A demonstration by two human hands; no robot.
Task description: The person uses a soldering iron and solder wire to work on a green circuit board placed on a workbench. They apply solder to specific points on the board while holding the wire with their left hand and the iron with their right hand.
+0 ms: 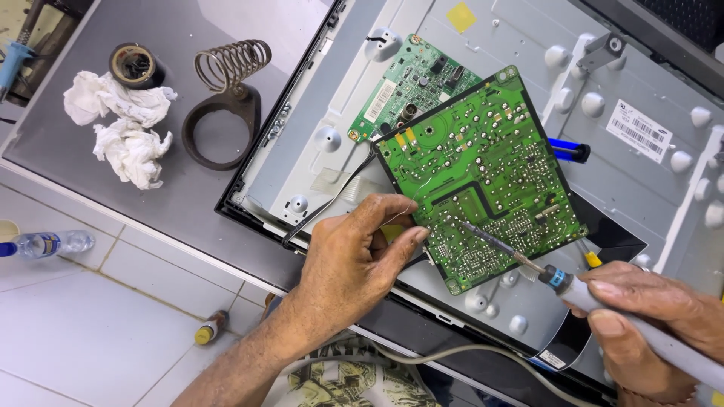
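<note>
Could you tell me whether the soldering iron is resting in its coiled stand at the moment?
No, the soldering iron is in the right hand, tip on the green circuit board, while the coiled stand sits empty.

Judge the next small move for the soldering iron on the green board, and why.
Probably feed the thin solder wire in the left hand down to the soldering iron tip held by the right hand; the tip rests on the large green circuit board, wire just above.

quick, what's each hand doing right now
Left hand: closed, pinching a thin solder wire at the green circuit board.
Right hand: closed around the soldering iron.
</note>
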